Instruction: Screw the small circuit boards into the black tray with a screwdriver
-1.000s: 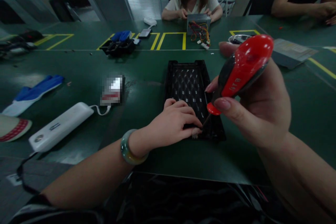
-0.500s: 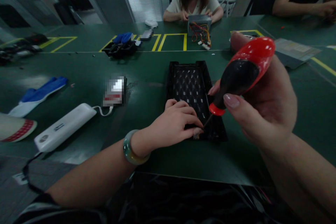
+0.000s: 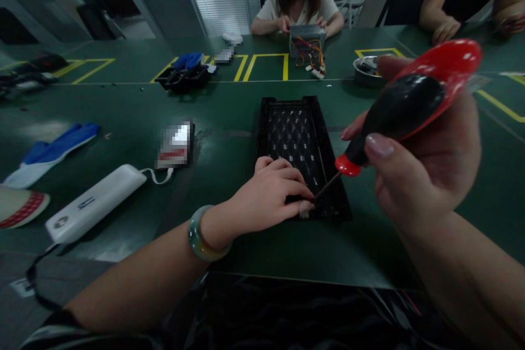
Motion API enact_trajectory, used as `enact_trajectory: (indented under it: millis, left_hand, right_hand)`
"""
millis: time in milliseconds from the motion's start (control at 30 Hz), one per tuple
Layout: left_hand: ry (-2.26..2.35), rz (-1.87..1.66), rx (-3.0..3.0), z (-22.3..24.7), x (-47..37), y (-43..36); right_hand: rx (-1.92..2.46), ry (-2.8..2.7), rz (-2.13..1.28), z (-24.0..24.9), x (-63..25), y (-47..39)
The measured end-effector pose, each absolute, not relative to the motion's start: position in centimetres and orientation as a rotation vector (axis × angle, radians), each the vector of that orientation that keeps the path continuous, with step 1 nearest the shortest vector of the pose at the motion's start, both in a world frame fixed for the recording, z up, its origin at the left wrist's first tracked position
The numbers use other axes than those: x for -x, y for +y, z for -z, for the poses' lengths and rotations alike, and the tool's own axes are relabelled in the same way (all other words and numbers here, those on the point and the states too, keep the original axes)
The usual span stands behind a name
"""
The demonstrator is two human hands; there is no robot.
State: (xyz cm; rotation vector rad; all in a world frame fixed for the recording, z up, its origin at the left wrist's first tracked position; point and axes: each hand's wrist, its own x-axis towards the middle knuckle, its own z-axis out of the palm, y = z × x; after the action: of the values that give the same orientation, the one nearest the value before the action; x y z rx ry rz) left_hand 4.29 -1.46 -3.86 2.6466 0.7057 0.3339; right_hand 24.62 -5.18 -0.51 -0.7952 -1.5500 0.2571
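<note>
My right hand (image 3: 435, 158) is closed round the handle of a red-and-black screwdriver (image 3: 404, 112). The thin shaft slants down to the left, and its tip meets the fingertips of my left hand (image 3: 270, 191). Those fingers are pinched over the near end of a black plastic panel (image 3: 330, 175), a shallow frame with a patterned inner face, lying on the table. By my left thumb a small pale, partly see-through piece (image 3: 304, 208) shows; its kind is not clear. Exactly what the pinch holds is hidden.
Left on the green table (image 3: 221, 175) are a white power bank (image 3: 96, 202), a cabled phone (image 3: 175, 145) and a blue-and-white glove (image 3: 55, 147). Farther back stand a black tray (image 3: 182, 76) and a metal bowl (image 3: 368, 71). A person opposite holds a power supply (image 3: 307, 38).
My right hand and the screwdriver have swung right, so the shaft lies flatter and more of it shows. The metal bowl is now more visible. My left hand stays pinched in place.
</note>
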Motion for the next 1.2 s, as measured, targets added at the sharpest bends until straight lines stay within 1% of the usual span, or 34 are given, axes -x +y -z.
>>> enact_trajectory:
  millis: [100,300,367,433,567,767,900,1200]
  left_hand:
    - [0.693,-0.343,-2.643,3.9,-4.3,-1.4]
    - [0.710,-0.442,-2.574,3.6,-4.1,-1.5]
    - [0.767,-0.511,-2.532,3.5,-4.1,-1.5]
    - [0.853,-0.605,-2.490,3.6,-4.1,-1.5]
    - [1.031,-0.763,-2.393,3.7,-4.0,-1.2]
    - [1.230,-0.848,-2.259,3.9,-3.7,-0.2]
    - [1.262,-0.900,-2.223,4.3,-3.6,0.3]
    - [1.283,-0.921,-2.208,4.7,-3.4,1.0]
  right_hand:
    - [0.647,-1.401,-0.142,0.9,-24.6,-4.1]
    - [0.660,-1.249,0.066,0.6,-25.2,-2.9]
    - [0.640,-1.258,0.070,0.6,-25.4,-2.8]
    - [0.631,-1.302,-0.005,0.7,-25.5,-2.7]
    - [0.679,-1.452,-0.155,1.5,-25.7,-2.5]
    - [0.987,-2.030,-0.087,2.9,-26.5,-1.9]
    - [1.162,-2.278,-0.070,3.7,-26.7,-1.4]
    - [1.273,-2.487,-0.112,5.3,-26.8,0.0]
